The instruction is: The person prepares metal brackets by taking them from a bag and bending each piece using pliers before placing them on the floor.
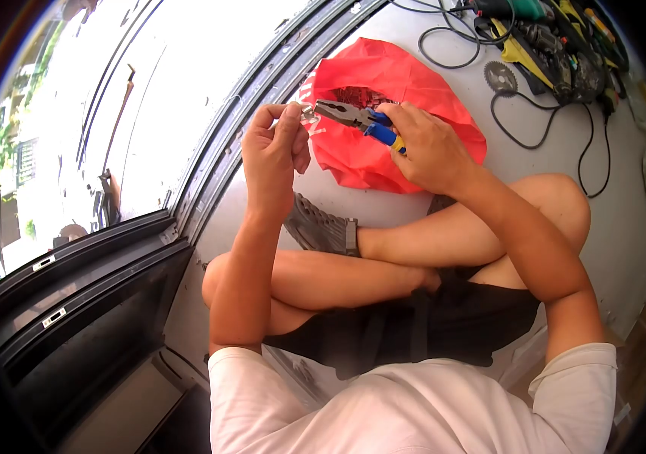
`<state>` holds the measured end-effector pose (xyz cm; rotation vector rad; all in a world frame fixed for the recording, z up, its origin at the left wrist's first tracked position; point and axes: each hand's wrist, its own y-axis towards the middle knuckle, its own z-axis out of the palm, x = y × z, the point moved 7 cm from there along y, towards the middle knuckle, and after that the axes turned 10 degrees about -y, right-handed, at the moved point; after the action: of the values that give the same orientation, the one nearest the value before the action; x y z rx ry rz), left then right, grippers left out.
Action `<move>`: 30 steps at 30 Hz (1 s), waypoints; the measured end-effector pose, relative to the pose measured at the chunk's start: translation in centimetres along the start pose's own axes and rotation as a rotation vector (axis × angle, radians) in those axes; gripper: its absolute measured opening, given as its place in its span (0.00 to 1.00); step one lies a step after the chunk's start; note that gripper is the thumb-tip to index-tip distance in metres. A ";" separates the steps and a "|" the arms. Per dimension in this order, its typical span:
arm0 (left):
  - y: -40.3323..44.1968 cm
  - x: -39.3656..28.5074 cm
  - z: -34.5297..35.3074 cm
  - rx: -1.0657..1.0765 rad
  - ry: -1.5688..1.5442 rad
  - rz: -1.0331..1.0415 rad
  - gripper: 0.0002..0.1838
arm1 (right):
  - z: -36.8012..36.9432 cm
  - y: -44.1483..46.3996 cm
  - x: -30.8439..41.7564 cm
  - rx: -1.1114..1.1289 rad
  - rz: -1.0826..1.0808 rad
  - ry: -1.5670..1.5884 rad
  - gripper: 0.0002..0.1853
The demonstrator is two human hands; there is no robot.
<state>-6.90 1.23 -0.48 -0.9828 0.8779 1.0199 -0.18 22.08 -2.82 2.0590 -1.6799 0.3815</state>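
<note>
My left hand (277, 147) pinches a small shiny metal piece (308, 113) between thumb and fingers, in front of my chest. My right hand (429, 147) is wrapped round the blue and yellow handles of a pair of pliers (349, 115). The jaws of the pliers point left, with their tip close beside the metal piece; whether they touch it I cannot tell. Below both hands lies a red bag (368, 168) on the floor, its mouth open, with many small metal parts (357, 96) inside.
Sliding door rails (221, 129) run diagonally at the left, beside a dark frame (88, 261). Power tools with cables (557, 53) and a round saw blade (500, 76) lie at the upper right. My crossed legs (323, 284) are below my hands.
</note>
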 end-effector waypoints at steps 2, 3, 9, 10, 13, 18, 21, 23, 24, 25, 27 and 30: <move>0.0 0.0 0.0 0.006 0.009 0.004 0.10 | -0.2 0.0 0.1 -0.022 -0.025 -0.021 0.31; 0.0 -0.1 0.0 0.009 0.024 0.013 0.11 | -0.2 0.0 0.1 -0.021 -0.024 -0.021 0.31; 0.0 -0.3 0.2 0.034 0.054 0.028 0.11 | -0.3 0.0 0.4 0.000 -0.049 -0.023 0.32; 0.0 -0.3 0.2 0.034 0.051 0.025 0.12 | -0.3 0.0 0.5 0.007 -0.048 -0.027 0.32; 0.1 -0.2 0.0 0.051 0.060 0.023 0.12 | -0.5 0.0 0.6 0.009 -0.052 -0.039 0.32; 0.2 -0.4 -0.1 0.070 0.065 0.035 0.12 | -0.7 0.0 0.8 -0.037 -0.078 -0.043 0.29; 0.2 -0.9 -0.2 0.089 0.054 0.013 0.12 | -0.7 0.1 0.9 -0.029 -0.079 -0.015 0.24; 0.3 -1.0 -0.1 0.102 0.038 -0.005 0.12 | -0.7 0.1 0.9 -0.027 -0.064 0.006 0.21; 0.3 -0.9 0.0 0.100 -0.012 -0.029 0.12 | -0.9 0.1 1.0 -0.027 -0.065 0.006 0.21; 0.2 -0.9 -0.1 0.097 -0.063 -0.052 0.13 | -0.9 0.0 1.2 0.002 -0.035 0.038 0.20; 0.0 -1.0 -0.3 0.111 -0.075 -0.076 0.11 | -0.7 -0.1 1.4 0.033 -0.012 0.070 0.19; -0.2 -0.9 -0.1 0.117 -0.152 -0.156 0.11 | -0.5 -0.2 1.3 0.004 -0.010 0.169 0.17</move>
<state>-6.98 0.85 0.36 -0.8496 0.7156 0.8881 0.36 21.26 -1.76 1.9768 -1.5695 0.5402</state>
